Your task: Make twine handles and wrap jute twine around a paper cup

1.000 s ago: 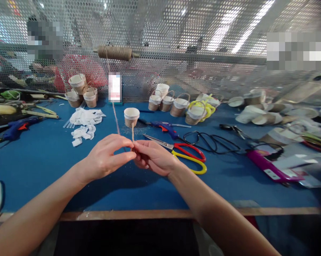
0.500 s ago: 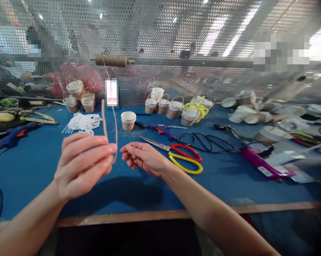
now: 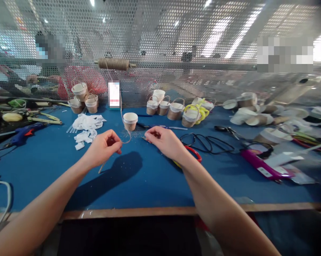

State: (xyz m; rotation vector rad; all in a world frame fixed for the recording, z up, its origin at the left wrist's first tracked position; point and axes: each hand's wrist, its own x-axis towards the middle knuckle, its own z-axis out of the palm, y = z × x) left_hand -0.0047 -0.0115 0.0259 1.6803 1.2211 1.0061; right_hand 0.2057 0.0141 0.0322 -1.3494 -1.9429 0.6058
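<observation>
My left hand (image 3: pixel 103 147) pinches a length of brown twine (image 3: pixel 121 113) between thumb and fingers. The free end pokes out below the hand, and the other part runs up towards the spool (image 3: pixel 114 64) on the mesh. My right hand (image 3: pixel 163 140) has its fingertips drawn together just above the scissors; whether anything is between them cannot be made out. The red and yellow scissor handles (image 3: pixel 194 153) show partly behind my right wrist, with a blade tip by the fingers. A small paper cup with a white lining (image 3: pixel 130 121) stands upright beyond both hands.
Cups with twine handles stand at the back left (image 3: pixel 80 91) and back right (image 3: pixel 175 111). White scraps (image 3: pixel 87 122) lie left of the cup. A blue glue gun (image 3: pixel 23 135), black cable (image 3: pixel 207 142) and purple tool (image 3: pixel 267 165) lie around. Perforated mesh (image 3: pixel 160 39) rises behind.
My left hand has lowered and turned with the twine, bringing its end downward. My right hand has moved right and forward, over the scissors, covering much of them.
</observation>
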